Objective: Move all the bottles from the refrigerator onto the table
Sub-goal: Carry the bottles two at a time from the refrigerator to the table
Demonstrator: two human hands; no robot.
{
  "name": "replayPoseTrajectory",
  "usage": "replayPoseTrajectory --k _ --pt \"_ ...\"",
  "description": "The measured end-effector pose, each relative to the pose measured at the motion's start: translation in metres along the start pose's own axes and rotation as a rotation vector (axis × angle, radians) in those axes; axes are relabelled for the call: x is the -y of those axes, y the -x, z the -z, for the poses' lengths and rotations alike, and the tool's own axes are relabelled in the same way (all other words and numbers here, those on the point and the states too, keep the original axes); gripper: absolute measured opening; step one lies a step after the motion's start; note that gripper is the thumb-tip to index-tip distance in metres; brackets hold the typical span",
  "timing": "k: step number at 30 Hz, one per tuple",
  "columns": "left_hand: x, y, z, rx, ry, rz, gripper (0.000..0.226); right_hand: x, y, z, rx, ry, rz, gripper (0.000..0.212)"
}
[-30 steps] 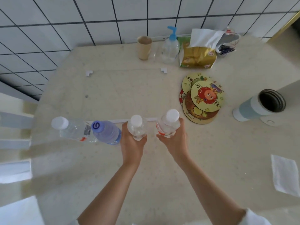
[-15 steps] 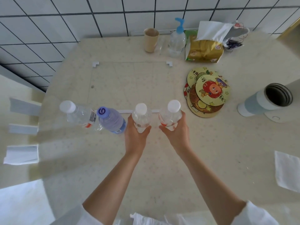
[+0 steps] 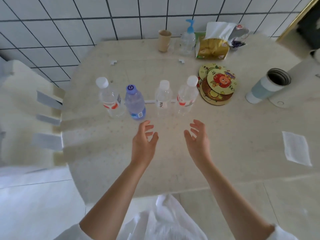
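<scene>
Four water bottles [image 3: 149,99] stand in a row at mid-frame on the table [image 3: 225,135]; just below them the left hand [image 3: 143,141] and right hand [image 3: 197,139] hover apart, fingers loosely spread, holding nothing.

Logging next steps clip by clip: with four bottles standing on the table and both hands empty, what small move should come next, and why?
Probably pull both arms back off the table and turn toward the refrigerator, which is out of view. The left hand and right hand are open and clear of the four upright bottles, so nothing here needs holding. Whether more bottles remain cannot be seen.
</scene>
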State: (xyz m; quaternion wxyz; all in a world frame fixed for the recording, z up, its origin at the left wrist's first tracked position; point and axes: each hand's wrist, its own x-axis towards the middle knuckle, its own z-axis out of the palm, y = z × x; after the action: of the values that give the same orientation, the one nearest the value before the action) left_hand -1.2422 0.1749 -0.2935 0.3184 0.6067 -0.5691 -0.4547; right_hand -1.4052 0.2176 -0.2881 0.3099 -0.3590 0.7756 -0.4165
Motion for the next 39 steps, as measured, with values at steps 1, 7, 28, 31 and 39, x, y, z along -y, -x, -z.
replayPoseTrajectory --k 1,7,28,31,39 --pt "0.003 0.013 0.009 -0.01 -0.008 -0.019 0.041 -0.003 0.016 -0.001 -0.005 -0.001 0.006 0.044" --pt "0.035 0.11 0.075 -0.028 -0.075 -0.114 0.029 -0.022 0.137 -0.009 -0.012 -0.022 0.025 0.036" --pt "0.119 0.448 0.193 -0.46 -0.085 0.159 0.024 -0.032 0.405 -0.005 0.558 0.158 0.373 0.032" --pt "0.129 0.501 0.193 -0.525 -0.066 0.232 0.026 -0.035 0.436 -0.005 0.69 0.184 0.412 0.033" --pt "0.161 0.598 0.225 -0.768 0.031 0.397 0.02 -0.029 0.517 -0.045 1.02 0.258 0.455 0.034"
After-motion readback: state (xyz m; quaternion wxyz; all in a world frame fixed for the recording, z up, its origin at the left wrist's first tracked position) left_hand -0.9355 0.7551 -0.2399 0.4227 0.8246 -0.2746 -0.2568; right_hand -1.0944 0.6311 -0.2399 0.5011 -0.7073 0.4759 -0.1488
